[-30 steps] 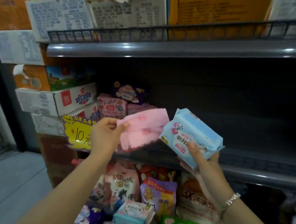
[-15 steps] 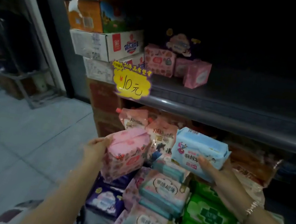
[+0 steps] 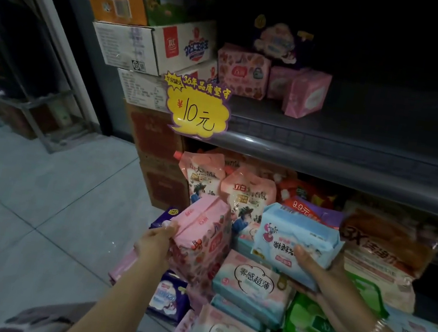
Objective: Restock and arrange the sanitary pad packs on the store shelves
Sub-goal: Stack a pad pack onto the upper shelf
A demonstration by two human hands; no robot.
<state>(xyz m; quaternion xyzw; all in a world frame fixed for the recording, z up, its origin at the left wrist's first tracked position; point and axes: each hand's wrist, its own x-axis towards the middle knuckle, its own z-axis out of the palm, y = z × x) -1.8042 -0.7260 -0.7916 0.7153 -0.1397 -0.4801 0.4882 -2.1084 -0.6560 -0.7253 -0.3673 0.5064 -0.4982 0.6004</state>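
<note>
My left hand [image 3: 155,242] grips a pink patterned pad pack [image 3: 202,237] by its left end, low over the pile. My right hand [image 3: 315,273] holds a light blue pad pack [image 3: 296,240] from beneath, thumb on its front. Below both lies a pile of pad packs: pink-and-teal ones [image 3: 254,282], green ones [image 3: 313,324] and purple ones [image 3: 168,298]. On the grey shelf [image 3: 358,147] above stand three pink packs [image 3: 242,73], the rightmost [image 3: 306,93] turned at an angle.
A yellow price sign [image 3: 199,111] hangs on the shelf's front edge. Cardboard boxes [image 3: 156,47] are stacked at the left. Pouches of detergent [image 3: 247,196] and orange bags [image 3: 382,252] fill the lower shelf. Grey tiled floor [image 3: 19,206] lies to the left.
My view has dropped from the upper shelf to the lower pile. Both hands came down from shelf height with their packs; the pink pack now points downward over the pile.
</note>
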